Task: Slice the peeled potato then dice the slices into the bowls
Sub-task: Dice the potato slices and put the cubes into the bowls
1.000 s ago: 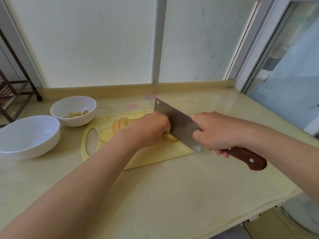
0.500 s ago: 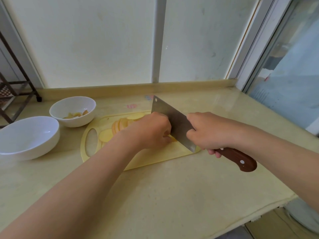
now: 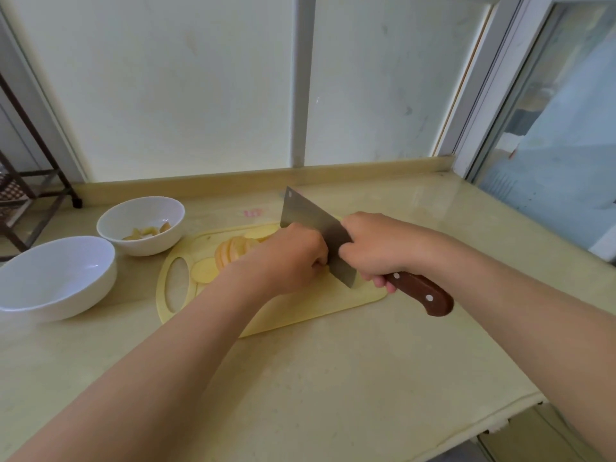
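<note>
Two hands had closed up over the cutting board (image 3: 300, 315) at the middle of the counter (image 3: 333, 395). The right hand (image 3: 376, 248), clamped on the handle of the cleaver (image 3: 313, 225), had slid left within the last second until the blade stood against the curled knuckles of the left hand (image 3: 286, 258). That hand gripped the remaining potato, hidden beneath it, so slicing looked nearly done. Beyond, potato slices (image 3: 230, 251) fanned toward the board's left end. The small bowl (image 3: 140, 208), holding a few dice, and the large bowl (image 3: 56, 278) stood leftward.
</note>
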Tool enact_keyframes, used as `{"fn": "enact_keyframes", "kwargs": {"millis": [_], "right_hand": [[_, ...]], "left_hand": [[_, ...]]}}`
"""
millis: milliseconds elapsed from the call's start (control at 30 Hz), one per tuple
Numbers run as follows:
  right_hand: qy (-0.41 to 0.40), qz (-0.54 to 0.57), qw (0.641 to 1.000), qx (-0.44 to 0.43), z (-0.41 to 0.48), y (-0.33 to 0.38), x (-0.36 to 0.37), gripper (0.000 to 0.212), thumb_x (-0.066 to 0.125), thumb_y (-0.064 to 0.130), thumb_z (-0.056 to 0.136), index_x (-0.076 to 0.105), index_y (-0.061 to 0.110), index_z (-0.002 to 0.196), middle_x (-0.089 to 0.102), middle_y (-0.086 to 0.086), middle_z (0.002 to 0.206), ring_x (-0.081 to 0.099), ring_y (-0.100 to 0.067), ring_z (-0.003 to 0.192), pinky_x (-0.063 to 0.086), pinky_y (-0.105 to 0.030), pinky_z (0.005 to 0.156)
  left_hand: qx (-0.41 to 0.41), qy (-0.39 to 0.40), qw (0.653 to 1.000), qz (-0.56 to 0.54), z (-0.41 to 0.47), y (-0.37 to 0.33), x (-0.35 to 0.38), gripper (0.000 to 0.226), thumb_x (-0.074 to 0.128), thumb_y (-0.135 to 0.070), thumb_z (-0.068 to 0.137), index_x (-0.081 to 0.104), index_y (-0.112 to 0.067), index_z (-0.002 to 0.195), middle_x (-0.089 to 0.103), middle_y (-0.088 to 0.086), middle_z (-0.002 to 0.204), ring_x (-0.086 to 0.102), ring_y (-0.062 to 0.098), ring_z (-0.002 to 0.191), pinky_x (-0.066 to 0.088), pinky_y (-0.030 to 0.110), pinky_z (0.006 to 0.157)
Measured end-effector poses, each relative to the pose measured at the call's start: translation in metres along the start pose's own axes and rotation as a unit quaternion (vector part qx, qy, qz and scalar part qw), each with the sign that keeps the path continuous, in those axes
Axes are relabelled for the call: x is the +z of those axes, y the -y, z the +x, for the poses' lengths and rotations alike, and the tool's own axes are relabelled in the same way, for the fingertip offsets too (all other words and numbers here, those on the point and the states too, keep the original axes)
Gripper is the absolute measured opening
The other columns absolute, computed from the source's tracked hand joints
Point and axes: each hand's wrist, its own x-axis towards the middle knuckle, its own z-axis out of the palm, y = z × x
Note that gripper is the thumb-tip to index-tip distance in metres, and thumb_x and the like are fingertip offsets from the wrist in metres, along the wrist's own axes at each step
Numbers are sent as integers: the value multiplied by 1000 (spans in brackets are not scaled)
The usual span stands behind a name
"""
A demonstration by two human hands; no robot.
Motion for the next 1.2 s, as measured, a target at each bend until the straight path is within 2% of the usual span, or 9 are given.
{"fn": "enact_keyframes", "kwargs": {"millis": [133, 333, 433, 500, 667, 800, 900, 1033, 1200], "right_hand": [[-20, 78, 997, 12, -17, -22, -15, 12, 42, 6, 92, 53, 2, 93, 59, -7, 47, 49, -19, 34, 46, -26, 40], [-29, 261, 962, 77, -15, -66, -5, 24, 44, 4, 94, 50, 6, 117, 60, -12, 63, 47, -18, 39, 46, -28, 43], [-26, 321, 942, 99, -13, -82, 7, 21, 46, 3, 94, 49, 6, 114, 58, -14, 64, 46, -19, 40, 46, -29, 42], [-28, 344, 932, 110, -13, -87, 12, 14, 46, 1, 94, 47, 7, 107, 56, -14, 62, 46, -20, 40, 46, -29, 41], [-11, 357, 924, 138, -14, -90, 20, 5, 46, 2, 93, 46, 7, 90, 54, -15, 61, 49, -23, 41, 47, -29, 42], [-3, 332, 931, 150, -15, -85, 26, 4, 46, 4, 91, 48, 5, 88, 54, -15, 64, 49, -22, 40, 47, -28, 43], [-4, 312, 939, 146, -14, -80, 29, 7, 45, 4, 90, 50, 4, 86, 53, -15, 65, 48, -22, 41, 46, -27, 43], [2, 300, 944, 138, -14, -75, 30, 8, 44, 5, 90, 50, 3, 85, 52, -15, 66, 48, -23, 41, 46, -27, 42], [17, 287, 950, 123, -14, -68, 34, 3, 45, 6, 89, 48, 5, 89, 53, -16, 69, 49, -24, 41, 46, -29, 43]], "left_hand": [[0, -12, 1000, 23, -2, -2, -2, 16, 58, -9, 81, 70, -11, 71, 63, 5, 71, 55, 26, 70, 50, 44, 67], [-47, -8, 999, 6, -2, -6, 0, 4, 59, -12, 85, 63, -12, 84, 55, 0, 87, 54, 22, 83, 49, 39, 74], [-117, -3, 992, -37, -1, -16, -1, 22, 59, -17, 85, 52, -20, 106, 44, -3, 105, 45, 19, 96, 39, 28, 76], [-165, -7, 985, -59, -2, -24, 2, 32, 58, -26, 84, 44, -22, 112, 38, -3, 111, 39, 19, 103, 34, 28, 82], [-208, 43, 975, -62, -4, -39, 13, 69, 46, -49, 89, 23, -16, 145, 26, 8, 146, 22, 26, 139, 25, 35, 108], [-200, 82, 976, -12, 2, -32, 34, 79, 16, -59, 92, 1, -14, 155, 10, 16, 161, 1, 31, 150, 7, 44, 122], [-190, 43, 981, 16, 6, -30, 39, 75, 9, -54, 94, 4, -9, 154, 22, 18, 156, 11, 33, 147, 8, 45, 121], [-152, 28, 988, 16, 7, -36, 34, 60, 17, -36, 103, 4, -8, 155, 15, 17, 160, 4, 27, 149, 1, 38, 122], [-147, 6, 989, 1, 9, -36, 30, 51, 22, -33, 105, 26, -9, 149, 28, 16, 154, 16, 25, 143, 11, 33, 116]]}}
